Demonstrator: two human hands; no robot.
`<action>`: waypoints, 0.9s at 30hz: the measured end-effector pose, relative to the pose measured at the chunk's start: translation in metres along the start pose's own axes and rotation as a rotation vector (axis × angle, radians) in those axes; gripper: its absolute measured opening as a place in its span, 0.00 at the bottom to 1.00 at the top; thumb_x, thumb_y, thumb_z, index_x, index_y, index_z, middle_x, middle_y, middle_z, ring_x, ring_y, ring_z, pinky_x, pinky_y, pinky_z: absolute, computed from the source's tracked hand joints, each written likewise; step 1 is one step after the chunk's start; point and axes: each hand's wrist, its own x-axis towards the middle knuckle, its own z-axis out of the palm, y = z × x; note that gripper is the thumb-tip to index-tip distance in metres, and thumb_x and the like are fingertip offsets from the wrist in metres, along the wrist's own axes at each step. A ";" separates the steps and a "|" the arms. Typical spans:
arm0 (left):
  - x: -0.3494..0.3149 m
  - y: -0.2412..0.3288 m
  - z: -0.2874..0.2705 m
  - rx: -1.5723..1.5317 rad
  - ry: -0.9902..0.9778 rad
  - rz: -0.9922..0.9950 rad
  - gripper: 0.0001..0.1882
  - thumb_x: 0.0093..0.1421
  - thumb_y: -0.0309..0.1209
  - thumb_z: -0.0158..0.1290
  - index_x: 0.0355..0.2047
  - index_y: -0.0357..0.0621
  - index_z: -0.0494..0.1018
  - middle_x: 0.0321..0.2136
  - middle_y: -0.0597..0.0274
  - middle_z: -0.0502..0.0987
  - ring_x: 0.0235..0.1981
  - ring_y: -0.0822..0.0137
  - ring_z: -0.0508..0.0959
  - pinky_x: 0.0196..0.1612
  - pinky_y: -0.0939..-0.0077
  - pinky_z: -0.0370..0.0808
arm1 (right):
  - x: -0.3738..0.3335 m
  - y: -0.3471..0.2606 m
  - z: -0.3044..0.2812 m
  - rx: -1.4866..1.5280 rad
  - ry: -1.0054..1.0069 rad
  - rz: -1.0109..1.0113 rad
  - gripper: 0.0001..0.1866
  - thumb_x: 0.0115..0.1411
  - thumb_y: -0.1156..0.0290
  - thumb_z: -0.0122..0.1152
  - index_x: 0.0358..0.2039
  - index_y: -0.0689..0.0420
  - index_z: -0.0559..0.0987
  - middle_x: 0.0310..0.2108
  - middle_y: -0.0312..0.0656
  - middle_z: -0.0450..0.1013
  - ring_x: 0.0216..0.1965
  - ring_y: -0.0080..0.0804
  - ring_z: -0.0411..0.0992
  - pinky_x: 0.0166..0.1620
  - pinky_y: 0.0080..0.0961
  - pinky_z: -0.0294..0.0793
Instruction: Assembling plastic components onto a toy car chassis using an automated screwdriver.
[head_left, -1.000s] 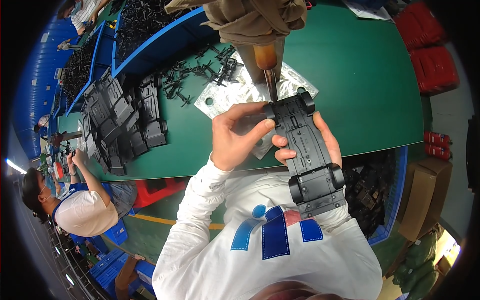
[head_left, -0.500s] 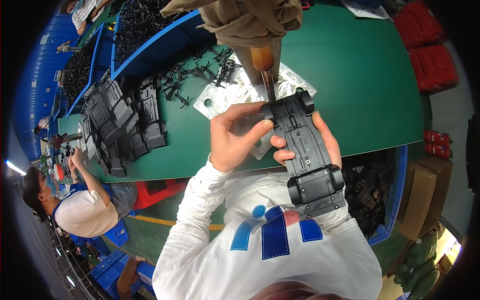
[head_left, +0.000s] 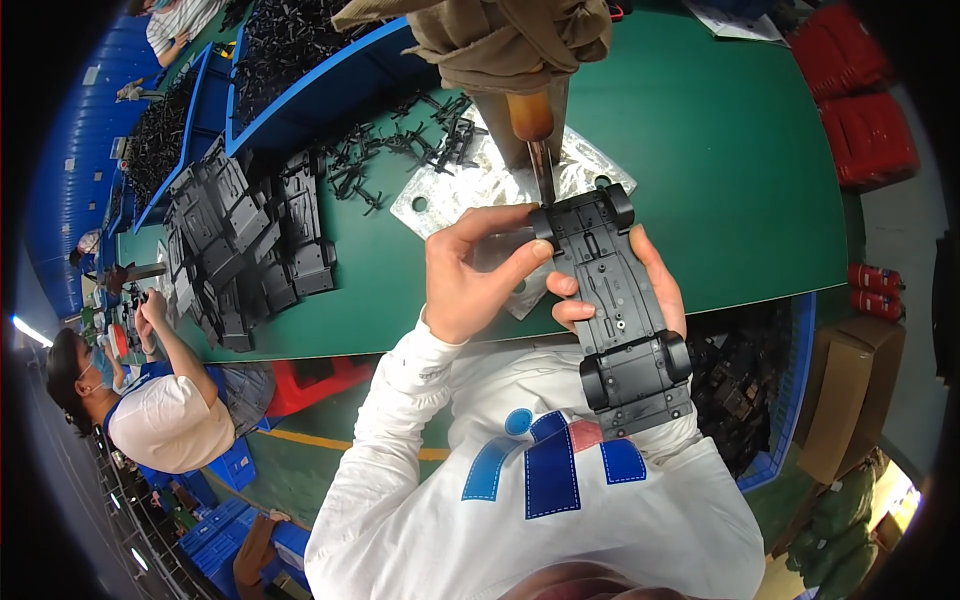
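Observation:
My right hand [head_left: 660, 285] is closed around a black plastic toy-car chassis [head_left: 615, 290], thumb and fingertips on its opposite long sides. The chassis is tilted, with curved wheel arches at both ends. My left hand [head_left: 465, 275] pinches the arch at its far left corner between thumb and index finger. The steel shaft of a powered screwdriver [head_left: 541, 165], with an amber collar, points down right at that corner. Brown cloth [head_left: 510, 40] wraps the tool's upper part. Whether the tip touches the chassis or a screw is hidden. Below it lies a shiny metal plate [head_left: 412, 204] with holes.
Black chassis [head_left: 225, 240] are piled on the green table [head_left: 730, 170] at left. Small black parts [head_left: 360, 160] lie beyond them, beside blue bins [head_left: 320, 85]. A co-worker [head_left: 160, 400] sits at left. Another blue bin [head_left: 790, 400] stands at right, near red stools [head_left: 870, 135].
The chassis and both hands sit slightly farther right in view, as does the whole left scene. The grip looks the same.

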 end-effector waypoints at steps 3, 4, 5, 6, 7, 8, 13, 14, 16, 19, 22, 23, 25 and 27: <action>-0.001 0.000 -0.001 0.004 -0.004 -0.002 0.20 0.53 0.26 0.69 0.45 0.29 0.79 0.41 0.52 0.82 0.42 0.67 0.81 0.49 0.74 0.75 | 0.000 0.000 -0.002 -0.009 0.006 -0.004 0.29 0.74 0.49 0.39 0.59 0.62 0.71 0.50 0.53 0.75 0.39 0.45 0.75 0.36 0.32 0.73; -0.001 0.000 -0.001 0.005 -0.002 -0.006 0.20 0.53 0.26 0.68 0.45 0.29 0.79 0.41 0.52 0.82 0.43 0.67 0.81 0.50 0.74 0.75 | 0.000 0.000 -0.003 -0.023 0.009 -0.002 0.29 0.74 0.49 0.39 0.59 0.62 0.71 0.49 0.54 0.75 0.39 0.45 0.75 0.36 0.32 0.73; -0.001 0.000 -0.001 0.005 -0.002 -0.005 0.20 0.53 0.26 0.68 0.45 0.29 0.79 0.41 0.52 0.82 0.43 0.67 0.81 0.50 0.74 0.75 | 0.000 0.001 -0.001 -0.024 0.008 -0.003 0.29 0.74 0.49 0.39 0.59 0.62 0.71 0.49 0.54 0.75 0.39 0.45 0.75 0.36 0.32 0.73; -0.001 0.000 -0.001 -0.001 -0.004 -0.003 0.20 0.53 0.26 0.68 0.45 0.29 0.79 0.41 0.52 0.82 0.43 0.67 0.81 0.50 0.74 0.75 | 0.000 0.002 0.002 -0.039 0.050 -0.012 0.30 0.74 0.48 0.40 0.59 0.62 0.69 0.49 0.53 0.73 0.39 0.42 0.68 0.34 0.30 0.70; -0.001 0.000 -0.001 -0.006 -0.005 -0.002 0.20 0.53 0.25 0.68 0.45 0.29 0.79 0.41 0.52 0.82 0.43 0.67 0.81 0.50 0.74 0.75 | 0.000 0.003 0.004 -0.054 0.091 -0.022 0.31 0.74 0.47 0.42 0.60 0.63 0.67 0.48 0.52 0.70 0.39 0.40 0.61 0.32 0.27 0.67; -0.001 0.000 -0.001 -0.006 -0.006 -0.001 0.20 0.53 0.25 0.68 0.45 0.29 0.79 0.41 0.52 0.82 0.43 0.67 0.81 0.50 0.74 0.75 | 0.000 0.002 0.003 -0.054 0.090 -0.022 0.31 0.74 0.47 0.42 0.60 0.63 0.67 0.48 0.52 0.70 0.39 0.40 0.61 0.32 0.27 0.67; -0.001 0.001 -0.001 -0.015 -0.002 0.004 0.20 0.53 0.25 0.68 0.45 0.29 0.79 0.41 0.52 0.82 0.43 0.67 0.81 0.50 0.74 0.75 | 0.000 0.002 0.006 -0.055 0.094 -0.022 0.31 0.74 0.47 0.42 0.60 0.64 0.67 0.48 0.52 0.70 0.39 0.39 0.61 0.32 0.27 0.68; -0.001 0.001 -0.001 -0.015 -0.003 0.004 0.20 0.53 0.25 0.68 0.45 0.29 0.79 0.41 0.52 0.82 0.43 0.67 0.81 0.50 0.74 0.75 | 0.001 0.002 0.006 -0.055 0.094 -0.023 0.31 0.74 0.47 0.42 0.60 0.64 0.67 0.48 0.52 0.70 0.39 0.39 0.61 0.32 0.27 0.68; -0.001 0.000 -0.002 -0.001 -0.009 -0.001 0.20 0.53 0.25 0.68 0.45 0.29 0.79 0.41 0.52 0.82 0.43 0.67 0.81 0.51 0.74 0.75 | 0.001 0.003 0.006 -0.045 0.094 -0.024 0.31 0.74 0.47 0.42 0.60 0.64 0.67 0.48 0.53 0.70 0.39 0.39 0.62 0.32 0.27 0.68; 0.000 0.001 -0.001 -0.018 -0.006 -0.014 0.20 0.54 0.25 0.68 0.45 0.29 0.79 0.41 0.52 0.83 0.43 0.67 0.81 0.51 0.74 0.75 | 0.004 -0.003 -0.005 0.011 0.004 0.047 0.29 0.74 0.49 0.40 0.59 0.60 0.71 0.50 0.53 0.76 0.38 0.45 0.76 0.36 0.32 0.74; 0.000 0.001 -0.002 -0.024 -0.002 -0.013 0.20 0.54 0.24 0.68 0.46 0.28 0.79 0.41 0.52 0.83 0.43 0.67 0.81 0.51 0.74 0.75 | 0.004 -0.002 -0.001 0.015 0.045 0.029 0.29 0.74 0.49 0.40 0.59 0.60 0.71 0.50 0.53 0.76 0.37 0.45 0.75 0.36 0.33 0.74; 0.000 0.001 -0.001 -0.024 -0.002 -0.012 0.20 0.54 0.24 0.68 0.46 0.28 0.79 0.41 0.52 0.83 0.43 0.67 0.81 0.51 0.74 0.75 | 0.003 -0.002 0.000 0.014 0.045 0.029 0.29 0.74 0.49 0.40 0.59 0.60 0.71 0.50 0.53 0.76 0.37 0.45 0.75 0.36 0.33 0.74; -0.001 0.002 -0.002 -0.014 -0.008 0.003 0.20 0.54 0.24 0.67 0.46 0.28 0.79 0.41 0.52 0.83 0.43 0.68 0.81 0.51 0.74 0.75 | 0.002 -0.001 0.001 -0.063 0.037 0.018 0.31 0.74 0.47 0.42 0.60 0.63 0.67 0.49 0.52 0.70 0.39 0.38 0.62 0.32 0.27 0.68; -0.001 0.002 -0.002 -0.020 -0.010 0.006 0.20 0.54 0.24 0.67 0.46 0.28 0.79 0.41 0.52 0.83 0.43 0.67 0.81 0.51 0.74 0.75 | 0.002 0.001 0.002 -0.067 0.042 0.001 0.31 0.74 0.47 0.42 0.60 0.63 0.67 0.49 0.52 0.70 0.39 0.38 0.62 0.32 0.27 0.68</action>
